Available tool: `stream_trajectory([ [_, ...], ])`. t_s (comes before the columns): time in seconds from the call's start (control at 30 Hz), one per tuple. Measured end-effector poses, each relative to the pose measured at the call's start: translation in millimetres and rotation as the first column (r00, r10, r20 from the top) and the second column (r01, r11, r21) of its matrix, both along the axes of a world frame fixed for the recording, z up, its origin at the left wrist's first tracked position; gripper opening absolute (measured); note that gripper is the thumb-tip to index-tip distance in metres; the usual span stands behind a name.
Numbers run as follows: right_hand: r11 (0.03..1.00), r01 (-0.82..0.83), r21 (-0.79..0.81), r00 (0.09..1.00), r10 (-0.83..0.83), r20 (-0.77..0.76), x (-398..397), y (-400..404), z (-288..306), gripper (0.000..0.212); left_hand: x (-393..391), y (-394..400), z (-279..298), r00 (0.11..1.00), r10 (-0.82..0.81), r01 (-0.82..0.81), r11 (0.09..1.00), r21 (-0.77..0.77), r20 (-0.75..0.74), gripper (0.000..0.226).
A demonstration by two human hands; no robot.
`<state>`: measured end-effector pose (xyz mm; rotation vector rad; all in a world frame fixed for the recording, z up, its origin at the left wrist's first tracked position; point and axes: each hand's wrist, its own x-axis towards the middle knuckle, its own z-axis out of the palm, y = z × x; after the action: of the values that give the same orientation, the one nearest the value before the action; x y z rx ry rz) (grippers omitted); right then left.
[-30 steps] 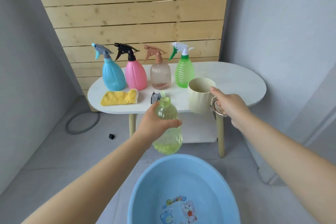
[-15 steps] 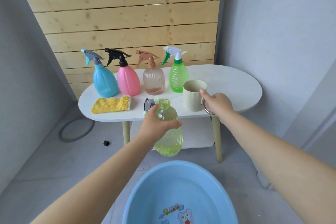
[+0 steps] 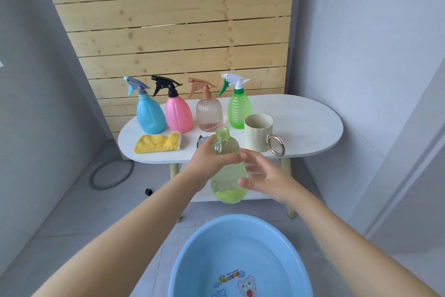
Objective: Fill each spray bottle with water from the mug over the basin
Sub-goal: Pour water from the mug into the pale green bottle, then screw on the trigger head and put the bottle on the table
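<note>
My left hand [image 3: 212, 159] grips the shoulder of an uncapped clear yellow-green bottle [image 3: 228, 181], upright and above the far rim of the blue basin [image 3: 192, 255]. My right hand [image 3: 265, 176] is open beside the bottle's right flank, fingers spread, holding nothing. The cream mug [image 3: 257, 134] with a metal ring handle stands on the white table [image 3: 308, 128], free of both hands. Behind it stand a blue [image 3: 149, 113], a pink [image 3: 178, 113], a clear tan [image 3: 209, 113] and a green spray bottle [image 3: 239, 110], all capped.
A yellow cloth [image 3: 157, 143] lies on the table's front left. A grey spray head [image 3: 201, 142] lies partly hidden behind my left hand. A hose loop [image 3: 110, 175] and a small black cap [image 3: 148, 192] lie on the floor at left.
My right hand set the mug down on the table, let go of its handle and came across to the bottle. My left hand kept hold of the bottle.
</note>
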<state>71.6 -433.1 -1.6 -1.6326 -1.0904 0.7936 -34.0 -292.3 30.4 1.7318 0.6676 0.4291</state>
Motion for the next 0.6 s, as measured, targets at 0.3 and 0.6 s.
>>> stream_trajectory([
  [0.3, 0.990, 0.132, 0.041, 0.991, -0.133, 0.016, -10.9, 29.8, -25.1, 0.079, 13.8, 5.4, -9.4, 0.998, -0.035, 0.040, 0.996, 0.081, -0.057, 0.097],
  [0.6, 0.949, 0.307, 0.072, 0.951, -0.309, 0.029, 2.4, 54.1, -40.6, 0.083, 11.0, 49.7, -10.4, 0.955, -0.296, 0.295, 0.955, -0.044, -0.011, 0.057],
])
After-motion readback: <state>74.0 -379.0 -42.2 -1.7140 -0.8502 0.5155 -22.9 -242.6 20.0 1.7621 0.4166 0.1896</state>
